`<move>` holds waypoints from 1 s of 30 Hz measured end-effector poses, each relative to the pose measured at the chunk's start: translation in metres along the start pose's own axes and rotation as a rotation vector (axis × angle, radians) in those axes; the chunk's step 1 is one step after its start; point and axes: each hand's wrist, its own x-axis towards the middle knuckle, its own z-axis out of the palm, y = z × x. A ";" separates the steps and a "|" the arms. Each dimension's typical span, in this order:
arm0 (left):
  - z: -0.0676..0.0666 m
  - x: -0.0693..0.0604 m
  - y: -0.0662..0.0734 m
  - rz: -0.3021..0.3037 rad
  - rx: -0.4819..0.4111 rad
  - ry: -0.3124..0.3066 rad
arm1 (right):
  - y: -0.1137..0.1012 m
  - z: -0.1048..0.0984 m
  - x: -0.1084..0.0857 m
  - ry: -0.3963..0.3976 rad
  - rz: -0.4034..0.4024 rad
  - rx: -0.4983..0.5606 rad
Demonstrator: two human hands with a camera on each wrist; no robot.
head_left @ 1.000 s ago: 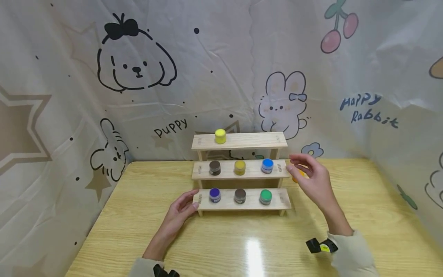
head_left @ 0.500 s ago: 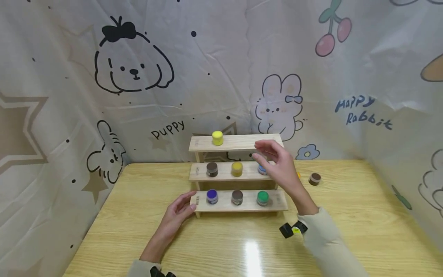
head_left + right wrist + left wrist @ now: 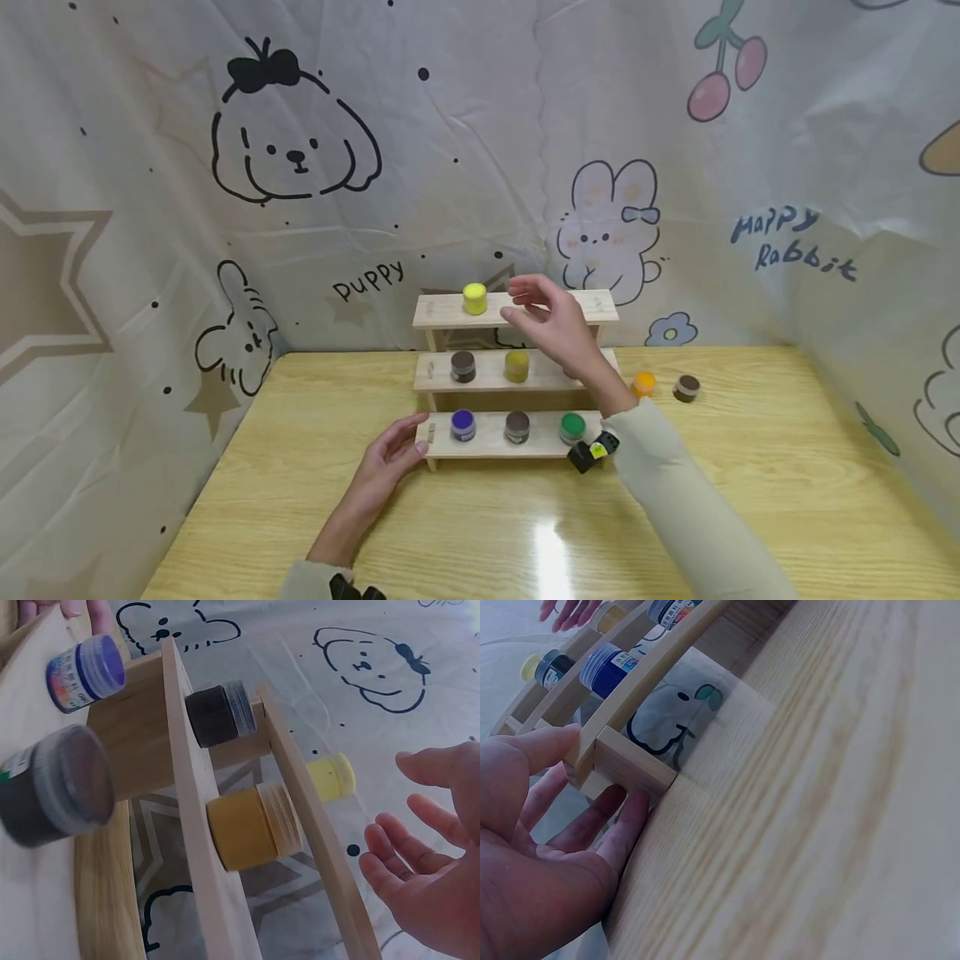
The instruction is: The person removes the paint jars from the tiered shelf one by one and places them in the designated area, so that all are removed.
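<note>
A three-tier wooden display stand (image 3: 444, 312) bears small paint jars. My left hand (image 3: 386, 462) holds the left end of its lowest tier; in the left wrist view, the thumb lies on the board and fingers curl under it. My right hand (image 3: 551, 321), fingers apart and holding nothing, hovers at the top tier, right of the yellow paint jar (image 3: 475, 298). On the middle tier are a dark jar (image 3: 463, 367) and a mustard jar (image 3: 516, 366); the right wrist mostly hides the blue one. Purple (image 3: 462, 425), brown (image 3: 517, 427) and green (image 3: 573, 428) jars line the lowest tier.
An orange jar (image 3: 643, 384) and a dark brown jar (image 3: 686, 388) stand on the wood-grain table (image 3: 465, 533), right of the stand. Behind the table hangs a printed cloth (image 3: 480, 200), close to the top tier.
My right hand has moved left and up from beside the orange jar to the top tier near the yellow jar. The left hand has stayed on the stand.
</note>
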 end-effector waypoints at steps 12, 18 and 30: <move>0.000 0.000 0.001 0.014 0.031 -0.004 | 0.003 0.021 0.030 -0.063 0.072 -0.055; -0.002 -0.001 0.001 -0.002 0.004 -0.008 | 0.006 0.029 0.040 -0.098 0.090 -0.139; -0.002 0.001 0.001 0.004 0.006 -0.024 | 0.003 0.036 0.043 -0.072 0.116 -0.236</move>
